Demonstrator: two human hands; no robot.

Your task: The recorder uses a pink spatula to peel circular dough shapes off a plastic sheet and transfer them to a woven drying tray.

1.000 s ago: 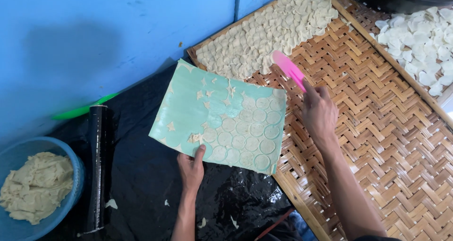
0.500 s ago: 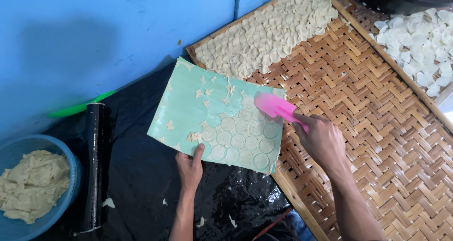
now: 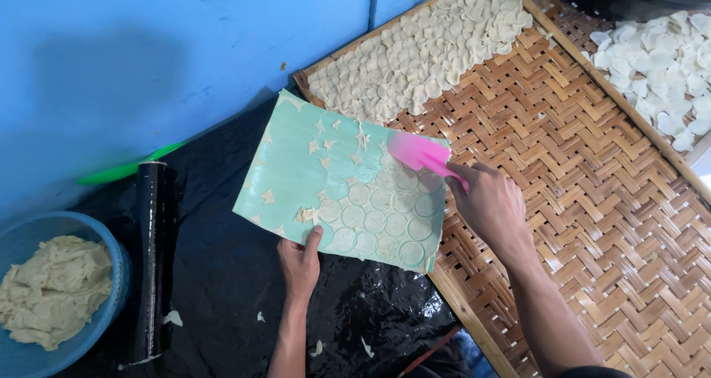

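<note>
Left hand is pinching the near edge of our teal plastic sheet, thumb on top, holding it up at a tilt. Right hand is wrapped tight around the handle of a pink scraper, blade flat on the sheet around 2 o'clock from the left hand.

Key bit: the sheet's long axis runs roughly 10 to 4 o'clock, and its right edge hangs just over the rim of the woven bamboo tray. The round dough discs stuck on it sit toward the 4 o'clock end, right under the scraper, so the right hand is way nearer them. Bare tray lies at 3 o'clock.

Up at 12, that tray already has a pile of cut discs. Underneath us is black plastic sheeting, with a black roller and a blue bowl of dough at 9 o'clock, blue wall behind.
</note>
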